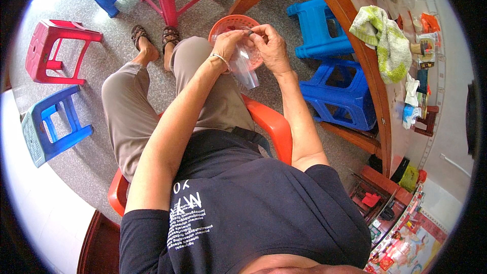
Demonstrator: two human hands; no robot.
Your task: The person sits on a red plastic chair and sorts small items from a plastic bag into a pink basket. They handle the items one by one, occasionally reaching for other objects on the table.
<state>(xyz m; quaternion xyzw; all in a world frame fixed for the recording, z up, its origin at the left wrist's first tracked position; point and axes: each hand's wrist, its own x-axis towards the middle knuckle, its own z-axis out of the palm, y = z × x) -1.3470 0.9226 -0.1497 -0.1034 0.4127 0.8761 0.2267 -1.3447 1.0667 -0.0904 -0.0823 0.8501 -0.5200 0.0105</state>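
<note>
In the head view, my left hand (227, 47) and my right hand (272, 47) meet above an orange plastic basket (232, 20) with holes. Pinched between the fingertips of both hands is a small dark object (250, 32), too small to name. A clear plastic bag (245, 69) hangs below and between my hands, its upper part partly covered by my left hand's fingers. Something reddish lies in the basket, seen only in part behind my fingers and the bag. A bracelet circles my left wrist.
A wooden table (374, 95) at the right carries a green and white towel (384, 43). Blue stools (342, 93) stand beneath its edge. Left of my legs are a red stool (57, 51) and another blue stool (61, 121). An orange chair armrest (276, 125) is beside my right arm.
</note>
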